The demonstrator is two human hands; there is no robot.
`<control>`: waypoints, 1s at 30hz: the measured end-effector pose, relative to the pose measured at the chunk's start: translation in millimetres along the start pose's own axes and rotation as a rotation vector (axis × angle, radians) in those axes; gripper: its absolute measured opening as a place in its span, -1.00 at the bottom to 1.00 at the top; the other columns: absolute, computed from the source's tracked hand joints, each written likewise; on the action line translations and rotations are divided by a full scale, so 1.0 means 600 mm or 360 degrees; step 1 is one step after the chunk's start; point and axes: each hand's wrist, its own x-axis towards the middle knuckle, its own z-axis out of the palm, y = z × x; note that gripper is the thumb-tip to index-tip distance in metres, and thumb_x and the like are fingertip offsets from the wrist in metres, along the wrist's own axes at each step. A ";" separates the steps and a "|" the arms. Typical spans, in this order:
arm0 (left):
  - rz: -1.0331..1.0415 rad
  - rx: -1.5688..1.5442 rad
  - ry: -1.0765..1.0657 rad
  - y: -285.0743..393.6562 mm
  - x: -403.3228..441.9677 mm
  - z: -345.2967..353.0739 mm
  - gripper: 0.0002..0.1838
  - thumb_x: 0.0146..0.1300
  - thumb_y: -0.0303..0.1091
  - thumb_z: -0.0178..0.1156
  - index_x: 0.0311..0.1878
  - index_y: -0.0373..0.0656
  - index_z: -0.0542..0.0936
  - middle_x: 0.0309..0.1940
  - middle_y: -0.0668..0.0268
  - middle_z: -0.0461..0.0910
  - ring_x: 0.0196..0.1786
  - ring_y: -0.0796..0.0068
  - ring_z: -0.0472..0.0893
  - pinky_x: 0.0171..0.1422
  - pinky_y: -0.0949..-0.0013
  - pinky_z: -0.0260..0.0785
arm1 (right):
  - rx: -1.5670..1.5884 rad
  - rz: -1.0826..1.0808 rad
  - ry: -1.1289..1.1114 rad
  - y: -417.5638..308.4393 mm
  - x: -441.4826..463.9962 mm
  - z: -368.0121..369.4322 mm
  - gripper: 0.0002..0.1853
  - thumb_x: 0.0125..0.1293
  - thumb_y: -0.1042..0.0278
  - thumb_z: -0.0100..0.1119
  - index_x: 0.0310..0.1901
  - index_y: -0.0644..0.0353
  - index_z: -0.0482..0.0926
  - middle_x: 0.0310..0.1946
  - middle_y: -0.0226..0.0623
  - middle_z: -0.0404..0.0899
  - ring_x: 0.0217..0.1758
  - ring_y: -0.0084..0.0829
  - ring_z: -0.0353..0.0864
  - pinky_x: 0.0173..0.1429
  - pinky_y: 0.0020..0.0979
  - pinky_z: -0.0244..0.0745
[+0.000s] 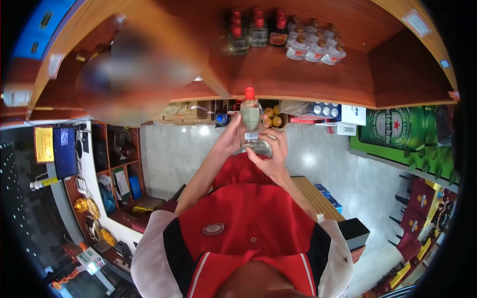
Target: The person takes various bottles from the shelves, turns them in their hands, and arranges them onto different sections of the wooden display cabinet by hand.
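A clear glass liquor bottle (252, 119) with a red cap and a pale green label stands upright between my two hands, in front of my chest. My left hand (230, 133) wraps its left side. On the other side my right hand (273, 151) grips the lower part, fingers near a white barcode sticker. Above, on the wooden shelf (298, 79), are red-capped bottles (258, 32), one of them dark (278, 32). Beside these stands a cluster of small clear bottles (316, 48) with red print.
A blurred round shape (144, 74) and a wooden post cover the upper left. Cartons (196, 110), white-topped cans (325, 109) and yellow-topped items (273, 116) sit under the shelf. A green beer display (402, 126) is at right, and a counter (112, 198) at left.
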 end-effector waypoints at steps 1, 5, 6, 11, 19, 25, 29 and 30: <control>0.0049 -0.0009 -0.0095 -0.002 -0.032 -0.011 -0.33 0.71 0.13 -0.23 0.66 -0.09 0.16 0.50 0.05 0.44 0.47 0.12 0.53 0.53 -0.02 0.46 | 0.0010 -0.0004 -0.0084 -0.017 -0.014 0.011 -0.41 -0.07 0.36 0.71 0.01 0.17 0.60 0.07 -0.17 0.62 0.06 -0.06 0.60 0.11 -0.13 0.55; 0.0096 0.0022 0.0139 0.007 -0.179 -0.070 -0.25 0.66 0.20 -0.14 0.69 -0.05 0.08 0.49 0.04 0.42 0.46 0.11 0.53 0.48 -0.03 0.51 | 0.0086 -0.0115 -0.0299 -0.082 -0.065 0.086 -0.42 -0.09 0.37 0.68 0.01 0.19 0.62 -0.01 -0.12 0.64 0.01 -0.05 0.61 0.10 -0.12 0.53; 0.0128 0.0130 0.0238 0.021 -0.215 -0.076 -0.17 0.61 0.27 -0.05 0.71 -0.01 0.04 0.48 0.03 0.42 0.44 0.07 0.54 0.44 -0.05 0.56 | 0.0098 -0.0126 -0.0357 -0.099 -0.073 0.114 -0.44 -0.08 0.37 0.67 0.00 0.19 0.63 -0.02 -0.11 0.64 0.00 -0.05 0.60 0.09 -0.12 0.53; 0.0556 0.0068 0.0371 0.119 -0.398 -0.118 -0.23 0.63 0.15 0.01 0.69 -0.02 0.07 0.48 0.03 0.43 0.45 0.11 0.54 0.53 0.03 0.46 | 0.0270 -0.0200 -0.0568 -0.206 -0.115 0.289 -0.49 0.00 0.31 0.61 -0.01 0.23 0.64 -0.03 -0.05 0.61 0.03 -0.03 0.58 0.14 -0.10 0.50; 0.1163 0.0156 0.0866 0.267 -0.656 -0.195 -0.45 0.68 -0.18 0.04 0.60 -0.05 0.16 0.40 0.03 0.50 0.40 0.10 0.59 0.52 0.05 0.47 | 0.0449 -0.0342 -0.1011 -0.359 -0.136 0.571 -0.37 0.06 0.27 0.61 0.15 0.26 0.54 0.11 0.02 0.50 0.16 0.04 0.55 0.28 -0.05 0.46; 0.1472 0.0501 0.1494 0.392 -0.766 -0.253 -0.35 0.57 -0.24 0.26 0.58 -0.01 0.19 0.32 0.13 0.55 0.31 0.21 0.65 0.30 0.11 0.60 | 0.0574 -0.0424 -0.1296 -0.443 -0.113 0.761 -0.44 0.20 0.35 0.53 0.19 0.28 0.51 0.15 0.03 0.53 0.19 0.06 0.57 0.29 -0.06 0.51; 0.1598 0.0733 0.1688 0.507 -0.806 -0.314 -0.28 0.52 -0.30 0.31 0.60 -0.03 0.17 0.31 0.13 0.53 0.32 0.26 0.63 0.32 0.15 0.58 | 0.0580 -0.0480 -0.1317 -0.475 -0.084 0.904 -0.48 0.23 0.37 0.50 0.18 0.30 0.52 0.14 0.03 0.57 0.21 0.05 0.58 0.29 -0.06 0.51; 0.1633 0.0840 0.1790 0.539 -0.812 -0.328 -0.24 0.48 -0.33 0.36 0.61 -0.04 0.17 0.32 0.12 0.51 0.32 0.27 0.62 0.34 0.16 0.56 | 0.0560 -0.0477 -0.1316 -0.482 -0.074 0.941 -0.50 0.23 0.39 0.49 0.17 0.30 0.53 0.14 0.03 0.59 0.20 0.05 0.59 0.28 -0.05 0.51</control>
